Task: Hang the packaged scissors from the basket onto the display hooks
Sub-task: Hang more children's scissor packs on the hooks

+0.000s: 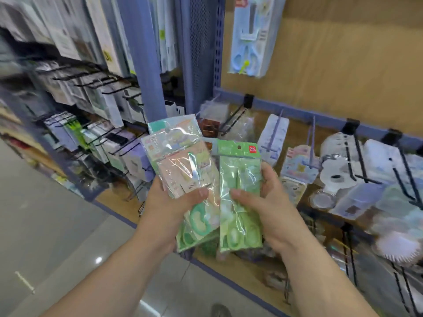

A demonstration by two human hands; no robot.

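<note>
Left hand (pixel 169 202): just right of the blue shelf post (pixel 148 65) and below it; thumb laid across the front and fingers curled behind a fanned stack of scissors packs (pixel 180 165).
Right hand (pixel 267 202): further right of the post; thumb and fingers pinch a single green scissors pack (pixel 240 191), upright, its edge overlapping the stack.
Basket: not in view.
Nearest free hook (pixel 233 117): a black wire prong just right of the post, above both hands; it looks empty, though blur makes this uncertain.
Risk, slipping: the wrappers are glossy film and the stack is splayed – a loosened thumb could let packs slide out onto the floor.
Risk, missed hole: the hang hole (pixel 239 147) at the green pack's top is small, so a tilted approach could snag or tear the header on the prong.
Risk, knocking: crowded goods right of the post could be nudged off their hooks.
Shelving: wood-coloured back panel (pixel 343 65) right of the post, with a blue scissors pack (pixel 249 37) hanging high; dense hooked stock left of the post.
Floor (pixel 45 225): grey glossy tiles, left of and below the post – a shop aisle.
</note>
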